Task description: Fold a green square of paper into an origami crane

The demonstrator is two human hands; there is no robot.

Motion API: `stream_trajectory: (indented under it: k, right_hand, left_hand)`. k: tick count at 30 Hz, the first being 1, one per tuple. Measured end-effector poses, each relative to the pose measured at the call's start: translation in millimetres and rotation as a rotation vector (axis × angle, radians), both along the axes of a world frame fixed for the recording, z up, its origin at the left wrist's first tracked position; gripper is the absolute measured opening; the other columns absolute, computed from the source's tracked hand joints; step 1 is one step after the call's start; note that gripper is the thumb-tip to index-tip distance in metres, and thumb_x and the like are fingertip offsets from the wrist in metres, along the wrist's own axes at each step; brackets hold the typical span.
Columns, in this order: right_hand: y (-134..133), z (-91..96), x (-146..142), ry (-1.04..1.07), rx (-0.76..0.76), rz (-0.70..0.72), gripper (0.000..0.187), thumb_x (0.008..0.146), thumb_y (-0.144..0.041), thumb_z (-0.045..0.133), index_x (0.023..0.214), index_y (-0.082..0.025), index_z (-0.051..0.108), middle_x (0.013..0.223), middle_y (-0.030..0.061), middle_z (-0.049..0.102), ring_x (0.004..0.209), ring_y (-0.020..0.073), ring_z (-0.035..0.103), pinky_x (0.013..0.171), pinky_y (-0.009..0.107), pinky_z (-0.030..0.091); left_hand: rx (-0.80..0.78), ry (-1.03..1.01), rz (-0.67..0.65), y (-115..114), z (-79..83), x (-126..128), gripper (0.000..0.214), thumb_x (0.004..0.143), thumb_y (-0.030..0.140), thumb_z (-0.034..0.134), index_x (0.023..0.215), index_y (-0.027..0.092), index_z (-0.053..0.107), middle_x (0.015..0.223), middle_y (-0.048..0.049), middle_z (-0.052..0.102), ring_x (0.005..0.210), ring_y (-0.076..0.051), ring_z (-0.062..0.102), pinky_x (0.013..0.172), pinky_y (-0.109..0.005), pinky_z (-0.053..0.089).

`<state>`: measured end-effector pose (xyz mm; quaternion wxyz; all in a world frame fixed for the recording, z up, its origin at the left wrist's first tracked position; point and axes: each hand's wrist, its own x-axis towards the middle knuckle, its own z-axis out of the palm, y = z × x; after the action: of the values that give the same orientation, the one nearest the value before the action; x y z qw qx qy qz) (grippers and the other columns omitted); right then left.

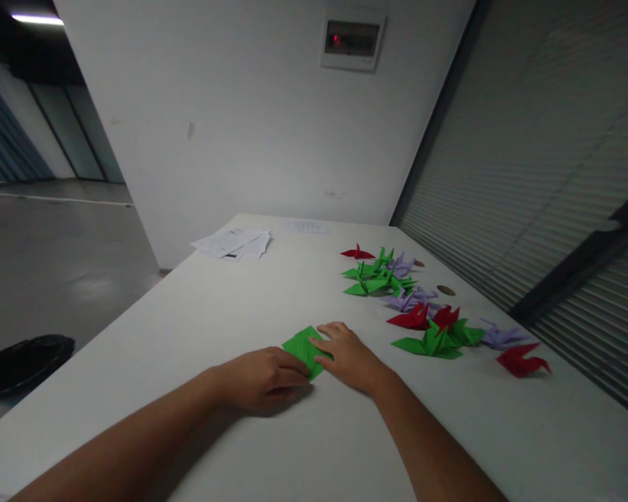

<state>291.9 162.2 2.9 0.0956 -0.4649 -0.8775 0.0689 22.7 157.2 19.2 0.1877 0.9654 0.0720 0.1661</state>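
Observation:
A small square of green origami paper (304, 348), with crease lines across it, lies on the white table in front of me. My left hand (264, 378) is at its lower left edge, fingers pressed together and curled onto the paper; its thumb is mostly hidden. From the right, my right hand (348, 354) rests over the paper with its fingers spread, the tips touching its upper right part. To the right lie folded paper cranes: several green ones (374, 280), several purple ones (408, 300) and several red ones (523, 361), some overlapping.
Printed sheets (233, 242) lie at the table's far left, and another sheet (303, 226) is by the wall. Two round holes, one a brown disc (446, 290), show near the blinds (528, 181). A black-lined bin (24, 364) stands on the floor at left.

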Motion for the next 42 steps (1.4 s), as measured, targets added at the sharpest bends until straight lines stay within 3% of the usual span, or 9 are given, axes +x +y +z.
stream_trajectory:
  k: [6, 9, 11, 14, 18, 26, 33, 38, 42]
  right_hand:
    - [0, -1.4, -2, 0.130, -0.027, 0.027, 0.049, 0.098, -0.038, 0.066, 0.144, -0.023, 0.064, 0.153, 0.0133, 0.058, 0.150, 0.0344, 0.037, 0.123, 0.057, 0.032]
    - [-5, 2.5, -10, 0.263, -0.147, 0.192, 0.059, 0.101, -0.040, 0.062, 0.155, -0.020, 0.051, 0.159, 0.0128, 0.051, 0.157, 0.0292, 0.030, 0.128, 0.051, 0.027]
    - [-10, 4.4, -16, 0.274, -0.271, 0.314, 0.068, 0.100, -0.046, 0.064, 0.159, -0.019, 0.044, 0.163, 0.0135, 0.045, 0.155, 0.0273, 0.035, 0.129, 0.046, 0.027]
    - [-14, 3.9, -19, 0.250, -0.370, 0.314, 0.083, 0.097, -0.054, 0.066, 0.162, -0.012, 0.036, 0.166, 0.0188, 0.038, 0.156, 0.0291, 0.034, 0.129, 0.044, 0.026]
    - [-15, 3.8, -17, 0.157, -0.412, 0.294, 0.089, 0.095, -0.057, 0.067, 0.164, -0.012, 0.031, 0.169, 0.0202, 0.031, 0.159, 0.0321, 0.026, 0.130, 0.050, 0.020]
    - [-15, 11.9, -14, 0.002, -0.327, 0.265, 0.090, 0.097, -0.055, 0.064, 0.166, -0.011, 0.025, 0.171, 0.0218, 0.024, 0.161, 0.0313, 0.016, 0.132, 0.051, 0.009]
    - [-8, 2.4, -10, -0.074, -0.278, 0.176, 0.096, 0.098, -0.064, 0.058, 0.167, -0.009, 0.020, 0.172, 0.0226, 0.017, 0.161, 0.0326, 0.015, 0.132, 0.052, 0.012]
    - [-5, -3.6, -8, -0.070, -0.191, 0.078, 0.085, 0.104, -0.065, 0.042, 0.165, -0.008, 0.025, 0.171, 0.0228, 0.020, 0.161, 0.0328, 0.017, 0.131, 0.055, 0.014]
    - [-10, 0.1, -11, -0.044, -0.176, 0.114, 0.083, 0.105, -0.063, 0.044, 0.165, -0.010, 0.025, 0.172, 0.0198, 0.018, 0.162, 0.0306, 0.014, 0.132, 0.053, 0.014]
  left_hand:
    - [0.029, -0.023, -0.042, 0, -1.6, 4, 0.026, 0.099, 0.018, 0.059, 0.123, 0.018, 0.070, 0.119, -0.0174, 0.074, 0.115, -0.029, 0.069, 0.103, -0.041, 0.054]
    - [0.028, -0.022, -0.057, 3, -4.1, 5, 0.019, 0.099, 0.017, 0.059, 0.113, 0.017, 0.072, 0.108, -0.0165, 0.076, 0.109, -0.028, 0.071, 0.098, -0.040, 0.056]
    - [0.024, -0.041, -0.063, 4, -5.2, 6, 0.019, 0.098, 0.015, 0.060, 0.112, 0.016, 0.071, 0.108, -0.0160, 0.076, 0.109, -0.028, 0.071, 0.100, -0.041, 0.056]
    - [0.006, -0.064, -0.070, 4, -4.7, 6, 0.018, 0.098, 0.014, 0.060, 0.112, 0.017, 0.071, 0.112, -0.0163, 0.076, 0.112, -0.028, 0.070, 0.103, -0.041, 0.055]
    - [-0.003, -0.047, -0.081, 3, -1.5, 5, 0.017, 0.100, 0.016, 0.059, 0.112, 0.017, 0.071, 0.109, -0.0155, 0.077, 0.111, -0.028, 0.071, 0.102, -0.041, 0.055]
    - [0.078, -0.029, -0.105, 2, 2.6, 5, 0.021, 0.102, 0.013, 0.053, 0.107, 0.018, 0.072, 0.099, -0.0143, 0.078, 0.102, -0.026, 0.073, 0.096, -0.039, 0.056]
    - [0.066, -0.006, -0.118, 0, 4.4, 5, 0.020, 0.101, 0.010, 0.052, 0.106, 0.015, 0.071, 0.105, -0.0169, 0.079, 0.107, -0.027, 0.073, 0.101, -0.040, 0.056]
    - [0.068, -0.009, -0.113, 1, 2.1, 4, 0.022, 0.103, 0.012, 0.050, 0.106, 0.016, 0.072, 0.105, -0.0168, 0.078, 0.104, -0.026, 0.073, 0.096, -0.039, 0.057]
    - [0.040, -0.048, -0.110, 2, 0.0, 5, 0.024, 0.101, 0.011, 0.051, 0.110, 0.017, 0.072, 0.104, -0.0153, 0.079, 0.104, -0.026, 0.073, 0.096, -0.039, 0.057]
